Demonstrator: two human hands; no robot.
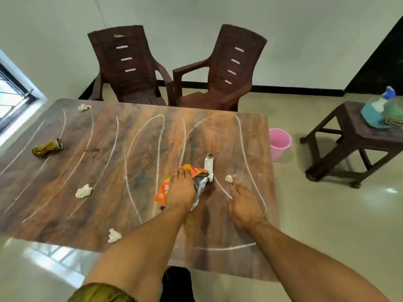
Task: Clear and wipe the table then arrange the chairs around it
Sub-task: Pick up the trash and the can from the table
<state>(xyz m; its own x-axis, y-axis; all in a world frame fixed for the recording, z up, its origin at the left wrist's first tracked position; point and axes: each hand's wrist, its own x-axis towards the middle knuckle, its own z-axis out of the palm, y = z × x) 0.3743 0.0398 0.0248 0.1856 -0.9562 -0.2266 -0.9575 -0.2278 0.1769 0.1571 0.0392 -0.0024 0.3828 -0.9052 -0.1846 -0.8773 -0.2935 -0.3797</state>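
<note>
The left hand is pressing down on an orange snack wrapper, its grip closing over the crumpled foil so that the orange end is sticking out on the left and the silver inside is showing on the right. A white tube-like scrap is lying just beyond the wrapper, touching its far edge. The right hand is resting flat on the counter, grip apart and holding nothing, with its fingertips touching a small crumpled paper ball.

More litter is sitting across the wood-patterned top (which is also carrying pale curved chalk-like lines): a crushed brown can lying on its side near the left edge, a paper wad at the far left corner, another wad left of centre, and a third wad near the close edge.

Two dark brown plastic chairs are standing side by side behind the far edge, angled slightly toward each other. A pink bucket is sitting on the floor just beside the right edge, and a dark stool farther right is bearing a blue and green bundle.
</note>
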